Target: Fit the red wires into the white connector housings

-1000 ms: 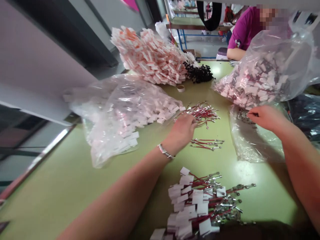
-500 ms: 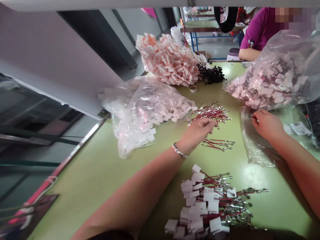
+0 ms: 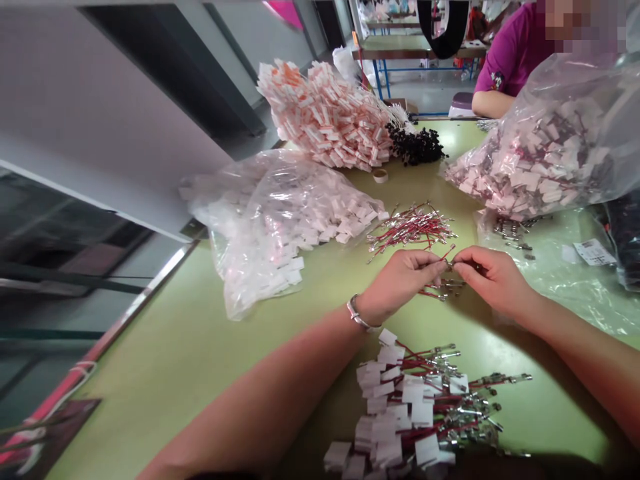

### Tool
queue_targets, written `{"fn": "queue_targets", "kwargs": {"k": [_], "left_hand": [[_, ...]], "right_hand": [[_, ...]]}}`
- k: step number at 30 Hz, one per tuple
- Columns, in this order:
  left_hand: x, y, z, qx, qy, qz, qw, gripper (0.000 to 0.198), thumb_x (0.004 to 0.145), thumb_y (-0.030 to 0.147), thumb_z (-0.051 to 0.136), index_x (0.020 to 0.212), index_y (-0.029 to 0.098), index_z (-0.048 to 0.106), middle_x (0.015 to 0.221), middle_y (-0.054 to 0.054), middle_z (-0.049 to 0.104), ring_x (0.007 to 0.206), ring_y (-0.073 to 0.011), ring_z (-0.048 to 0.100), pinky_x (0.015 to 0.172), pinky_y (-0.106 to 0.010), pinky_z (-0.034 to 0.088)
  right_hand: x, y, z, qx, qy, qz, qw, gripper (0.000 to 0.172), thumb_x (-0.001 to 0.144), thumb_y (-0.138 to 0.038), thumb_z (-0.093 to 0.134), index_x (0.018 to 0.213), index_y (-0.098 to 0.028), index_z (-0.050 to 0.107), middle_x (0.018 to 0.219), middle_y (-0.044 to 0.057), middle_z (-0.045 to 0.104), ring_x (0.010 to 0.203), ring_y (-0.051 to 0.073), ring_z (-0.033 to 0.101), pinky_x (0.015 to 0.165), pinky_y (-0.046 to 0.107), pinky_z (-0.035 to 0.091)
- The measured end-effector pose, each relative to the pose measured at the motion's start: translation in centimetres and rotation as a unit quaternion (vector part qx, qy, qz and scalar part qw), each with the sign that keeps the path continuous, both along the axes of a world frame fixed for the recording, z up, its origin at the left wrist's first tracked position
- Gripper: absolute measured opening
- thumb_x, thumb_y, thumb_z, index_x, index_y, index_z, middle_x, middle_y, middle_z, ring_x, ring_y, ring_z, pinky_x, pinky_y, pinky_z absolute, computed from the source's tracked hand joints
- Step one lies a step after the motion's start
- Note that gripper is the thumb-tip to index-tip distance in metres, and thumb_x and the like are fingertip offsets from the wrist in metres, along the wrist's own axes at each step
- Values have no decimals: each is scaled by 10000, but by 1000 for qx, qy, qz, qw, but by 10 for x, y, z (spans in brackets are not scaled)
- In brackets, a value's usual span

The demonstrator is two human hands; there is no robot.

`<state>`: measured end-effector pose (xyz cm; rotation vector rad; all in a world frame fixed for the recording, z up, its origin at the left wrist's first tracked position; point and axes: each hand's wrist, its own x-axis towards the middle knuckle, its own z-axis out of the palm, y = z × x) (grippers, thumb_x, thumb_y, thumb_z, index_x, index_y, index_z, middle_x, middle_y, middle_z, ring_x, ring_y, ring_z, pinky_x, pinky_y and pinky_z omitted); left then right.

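Observation:
My left hand (image 3: 406, 277) is closed in a pinch on a short red wire (image 3: 449, 253), whose tip sticks up between the two hands. My right hand (image 3: 493, 277) pinches close against it, fingertips nearly touching the left ones; what it holds is too small to make out. Just behind the hands lies a heap of red wires (image 3: 415, 225) with silvery metal ends. A few more wires (image 3: 436, 295) lie on the table beneath my hands, partly hidden. Small metal pieces (image 3: 515, 230) rest on a clear plastic bag (image 3: 560, 280) to the right.
Red wires with white tags (image 3: 393, 417) are piled in front. A plastic bag of white pieces (image 3: 280, 207) lies left; another full bag (image 3: 545, 160) stands back right. Behind are pink-white bundles (image 3: 330, 120), black parts (image 3: 417, 145) and a tape roll (image 3: 381, 176). A person in purple (image 3: 510, 53) sits opposite.
My right hand has moved left from the small metal pieces on the plastic bag to meet my left hand. The left hand has shifted slightly right and down, still pinching.

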<state>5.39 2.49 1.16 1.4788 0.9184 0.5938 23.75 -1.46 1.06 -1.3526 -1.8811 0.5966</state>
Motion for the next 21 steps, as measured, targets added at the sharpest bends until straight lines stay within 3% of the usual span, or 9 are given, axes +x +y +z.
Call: {"fn": "queue_targets", "kwargs": {"k": [6, 10, 16, 21], "left_hand": [[-1, 0, -3, 8, 9, -10, 1000, 272, 812, 399, 587, 743, 144, 654, 620, -2, 602, 534, -70, 489, 513, -206, 394], [-1, 1, -8, 96, 49, -16, 994, 267, 834, 362, 553, 714, 147, 658, 598, -1, 599, 540, -84, 503, 530, -221, 417], [-8, 3, -5, 361, 113, -47, 925, 251, 883, 292, 496, 754, 184, 682, 673, -19, 648, 629, -107, 554, 613, -236, 424], [-14, 5, -1, 431, 176, -172, 868, 308, 932, 327, 428, 822, 211, 691, 711, -31, 666, 660, -131, 557, 640, -258, 407]], "right_hand": [[3, 4, 1, -8, -1, 18, 1000, 130, 858, -265, 525, 808, -220, 636, 726, -8, 651, 648, 122, 556, 623, 267, 430], [4, 5, 3, -33, -11, 40, 999, 118, 828, -256, 545, 749, -222, 626, 685, -15, 635, 625, 118, 536, 606, 265, 413], [-2, -2, 2, -136, 81, 14, 987, 174, 805, -302, 542, 672, -194, 575, 588, -34, 553, 541, 93, 451, 522, 239, 368], [-6, -6, 0, -184, 61, 45, 980, 130, 787, -254, 560, 683, -185, 597, 588, -35, 555, 547, 89, 455, 526, 227, 366]]}}
